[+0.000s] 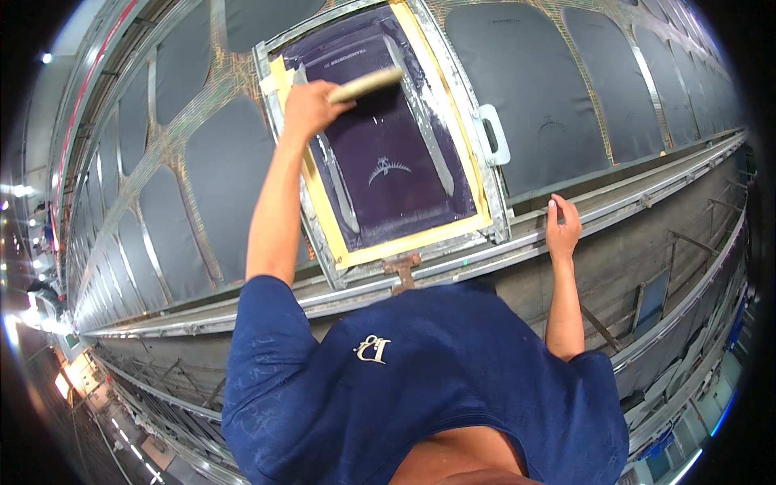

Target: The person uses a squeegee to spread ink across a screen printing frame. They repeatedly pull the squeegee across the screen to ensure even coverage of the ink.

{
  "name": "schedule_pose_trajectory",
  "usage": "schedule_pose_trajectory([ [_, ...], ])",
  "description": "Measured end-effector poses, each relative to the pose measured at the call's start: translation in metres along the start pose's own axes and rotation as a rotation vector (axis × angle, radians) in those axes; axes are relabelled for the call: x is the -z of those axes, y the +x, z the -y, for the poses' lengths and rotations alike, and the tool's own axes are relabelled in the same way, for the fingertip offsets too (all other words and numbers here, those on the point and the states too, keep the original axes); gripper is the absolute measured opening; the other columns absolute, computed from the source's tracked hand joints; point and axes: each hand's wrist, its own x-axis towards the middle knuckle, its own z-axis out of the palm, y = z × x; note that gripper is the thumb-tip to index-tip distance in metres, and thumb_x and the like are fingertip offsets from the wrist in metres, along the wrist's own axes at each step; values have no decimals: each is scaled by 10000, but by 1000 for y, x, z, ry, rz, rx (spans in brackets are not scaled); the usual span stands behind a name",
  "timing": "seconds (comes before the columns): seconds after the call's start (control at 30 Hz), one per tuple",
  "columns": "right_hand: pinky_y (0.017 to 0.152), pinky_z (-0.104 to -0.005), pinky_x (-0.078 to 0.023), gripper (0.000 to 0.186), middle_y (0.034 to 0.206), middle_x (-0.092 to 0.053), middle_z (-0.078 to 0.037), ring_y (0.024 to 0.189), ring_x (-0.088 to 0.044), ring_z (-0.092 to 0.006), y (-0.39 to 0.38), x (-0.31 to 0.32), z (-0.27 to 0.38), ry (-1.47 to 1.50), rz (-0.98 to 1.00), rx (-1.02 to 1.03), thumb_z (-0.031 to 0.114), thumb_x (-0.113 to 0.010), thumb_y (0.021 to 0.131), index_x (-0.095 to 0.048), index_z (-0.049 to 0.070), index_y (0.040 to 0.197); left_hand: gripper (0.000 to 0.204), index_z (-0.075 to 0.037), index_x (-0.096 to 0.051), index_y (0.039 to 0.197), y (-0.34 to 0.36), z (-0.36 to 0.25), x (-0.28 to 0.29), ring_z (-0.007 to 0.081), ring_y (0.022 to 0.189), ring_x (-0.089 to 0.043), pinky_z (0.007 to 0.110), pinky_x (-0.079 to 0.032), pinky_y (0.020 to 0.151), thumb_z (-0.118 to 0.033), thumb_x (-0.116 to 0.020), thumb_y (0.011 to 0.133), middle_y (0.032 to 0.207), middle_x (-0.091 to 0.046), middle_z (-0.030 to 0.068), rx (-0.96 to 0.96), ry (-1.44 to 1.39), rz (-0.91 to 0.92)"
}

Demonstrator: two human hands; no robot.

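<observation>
My left hand [307,105] is closed around the pale wooden handle of a squeegee [368,83], held at the far end of a screen-printing frame [455,89]. The frame is metal with yellow tape around a dark purple mesh [388,129] that carries a small pale design. It lies on the long print table. My right hand [562,226] rests with fingers spread on the table's metal rail [647,194], just right of the frame's near corner, and holds nothing.
Rows of dark grey fabric panels [517,89] lie on the table to both sides of the frame. A white handle [493,133] sits on the frame's right side. A rusty bracket [402,271] hooks the frame onto the rail. Lower rails and shelves run below at the right.
</observation>
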Motion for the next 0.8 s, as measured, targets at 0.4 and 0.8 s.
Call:
schedule_pose_trajectory([
  [0.4, 841, -366, -531, 193, 1019, -717, -117, 949, -690, -284, -6, 7, -11, 99, 122, 136, 188, -649, 983, -734, 47, 1084, 302, -108, -717, 996, -244, -173, -31, 304, 785, -715, 460, -540, 700, -300, -779, 771, 880, -725, 53, 268, 170, -42],
  [0.8, 773, -353, -543, 145, 968, -716, -88, 842, -691, -238, -12, 9, 1, 123, 101, 150, 147, -669, 951, -739, 56, 1040, 390, -22, -750, 1034, -203, -158, -16, 457, 976, -710, 539, -556, 877, -347, -702, 824, 990, -739, 256, 1045, 225, -81],
])
